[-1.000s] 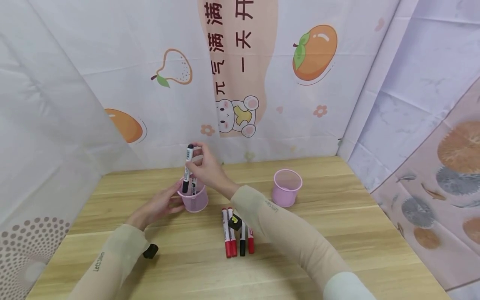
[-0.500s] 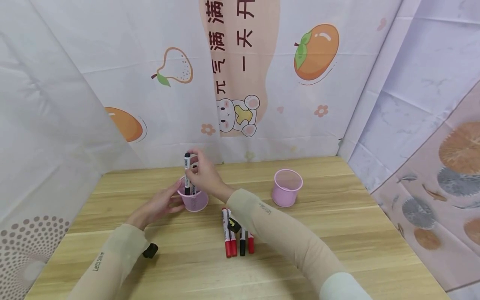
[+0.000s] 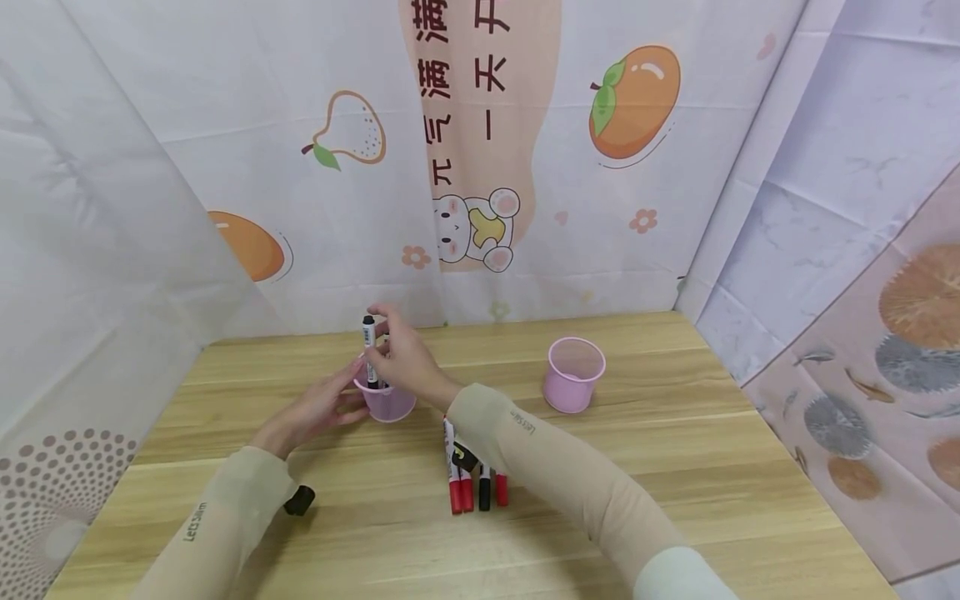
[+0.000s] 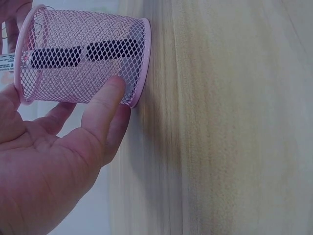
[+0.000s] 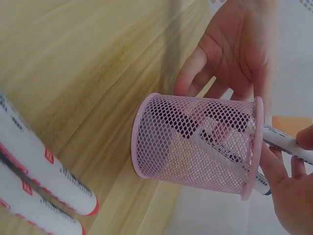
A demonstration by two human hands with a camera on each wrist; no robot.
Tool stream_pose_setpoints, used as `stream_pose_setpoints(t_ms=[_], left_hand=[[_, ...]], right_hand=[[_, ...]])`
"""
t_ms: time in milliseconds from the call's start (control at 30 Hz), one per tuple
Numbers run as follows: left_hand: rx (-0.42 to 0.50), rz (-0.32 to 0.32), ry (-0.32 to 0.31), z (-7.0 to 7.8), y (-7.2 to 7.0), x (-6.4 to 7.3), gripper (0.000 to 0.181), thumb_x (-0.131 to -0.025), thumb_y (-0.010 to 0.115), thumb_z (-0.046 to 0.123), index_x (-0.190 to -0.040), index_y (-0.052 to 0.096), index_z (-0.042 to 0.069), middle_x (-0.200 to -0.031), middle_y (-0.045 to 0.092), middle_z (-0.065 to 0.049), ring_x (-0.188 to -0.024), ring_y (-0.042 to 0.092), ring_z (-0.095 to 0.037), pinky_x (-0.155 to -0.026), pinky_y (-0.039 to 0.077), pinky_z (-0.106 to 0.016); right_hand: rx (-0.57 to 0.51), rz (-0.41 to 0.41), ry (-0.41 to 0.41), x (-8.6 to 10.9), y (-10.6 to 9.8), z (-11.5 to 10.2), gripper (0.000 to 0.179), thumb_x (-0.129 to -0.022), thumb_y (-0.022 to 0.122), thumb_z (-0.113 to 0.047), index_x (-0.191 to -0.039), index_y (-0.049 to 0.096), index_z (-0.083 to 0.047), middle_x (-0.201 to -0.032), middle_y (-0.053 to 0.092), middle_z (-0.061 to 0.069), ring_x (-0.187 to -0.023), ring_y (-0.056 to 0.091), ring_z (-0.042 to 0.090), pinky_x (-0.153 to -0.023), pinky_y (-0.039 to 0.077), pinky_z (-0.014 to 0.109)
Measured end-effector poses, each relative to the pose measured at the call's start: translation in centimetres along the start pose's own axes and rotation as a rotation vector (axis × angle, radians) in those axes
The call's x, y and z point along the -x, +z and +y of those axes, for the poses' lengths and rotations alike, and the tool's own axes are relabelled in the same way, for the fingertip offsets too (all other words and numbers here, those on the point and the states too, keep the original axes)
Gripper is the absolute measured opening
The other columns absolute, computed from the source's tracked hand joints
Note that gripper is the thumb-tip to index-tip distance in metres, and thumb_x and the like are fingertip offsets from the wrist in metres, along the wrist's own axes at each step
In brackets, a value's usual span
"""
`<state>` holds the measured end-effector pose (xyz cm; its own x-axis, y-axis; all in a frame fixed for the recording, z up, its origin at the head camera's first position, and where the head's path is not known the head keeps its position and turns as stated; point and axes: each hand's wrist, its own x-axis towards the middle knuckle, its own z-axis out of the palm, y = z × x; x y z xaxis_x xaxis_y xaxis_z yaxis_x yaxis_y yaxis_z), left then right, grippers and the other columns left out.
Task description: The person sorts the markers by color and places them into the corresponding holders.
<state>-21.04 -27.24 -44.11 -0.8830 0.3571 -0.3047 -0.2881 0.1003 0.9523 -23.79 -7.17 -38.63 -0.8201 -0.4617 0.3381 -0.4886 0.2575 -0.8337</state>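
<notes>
Work is looking partly done: left of centre, one black-capped marker point(image 5: 260, 183) is leaning inside the pink mesh cup point(image 3: 392, 407); the right hand point(image 3: 407, 356) is pinching a second marker point(image 3: 369, 335), its lower end inside. The left hand point(image 3: 311, 412) is gripping the cup; four markers point(image 3: 455, 493) are lying lower centre.

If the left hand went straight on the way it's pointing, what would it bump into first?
The nearer pink mesh cup: the left hand seems to touch its side, so it would probably push it. Exact contact is hard to judge.
</notes>
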Motion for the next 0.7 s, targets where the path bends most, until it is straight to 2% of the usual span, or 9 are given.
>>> stream_pose_setpoints(t_ms=[200, 400, 700], left_hand=[[-0.003, 0.003, -0.007, 0.0, 0.0, 0.1, 0.081, -0.106, 0.034, 0.059, -0.163, 0.011, 0.006, -0.160, 0.020, -0.030, -0.146, 0.027, -0.047, -0.111, 0.044, -0.044], [-0.002, 0.006, -0.003, -0.1, 0.0, 0.0, 0.079, -0.106, 0.033, 0.059, -0.163, 0.011, 0.009, -0.159, 0.020, -0.031, -0.145, 0.028, -0.047, -0.110, 0.045, -0.044], [-0.001, 0.011, -0.002, -0.1, 0.1, 0.1, 0.079, -0.106, 0.034, 0.059, -0.164, 0.011, 0.011, -0.158, 0.021, -0.032, -0.145, 0.028, -0.048, -0.110, 0.044, -0.044]], right_hand=[[0.023, -0.020, -0.027, 0.0, 0.2, 0.2, 0.057, -0.096, 0.063, 0.002, -0.146, 0.040, -0.009, -0.113, 0.065, 0.014, -0.083, 0.066, 0.010, -0.068, 0.057, 0.016], [0.068, -0.006, -0.048, -0.2, 0.3, 1.0, 0.056, -0.095, 0.063, 0.001, -0.146, 0.042, -0.012, -0.109, 0.066, 0.012, -0.080, 0.064, 0.009, -0.068, 0.055, 0.016], [0.113, -0.002, -0.034, -0.1, 0.4, 1.4, 0.047, -0.096, 0.064, -0.003, -0.139, 0.048, -0.013, -0.102, 0.067, 0.006, -0.083, 0.062, 0.007, -0.072, 0.053, 0.015]])
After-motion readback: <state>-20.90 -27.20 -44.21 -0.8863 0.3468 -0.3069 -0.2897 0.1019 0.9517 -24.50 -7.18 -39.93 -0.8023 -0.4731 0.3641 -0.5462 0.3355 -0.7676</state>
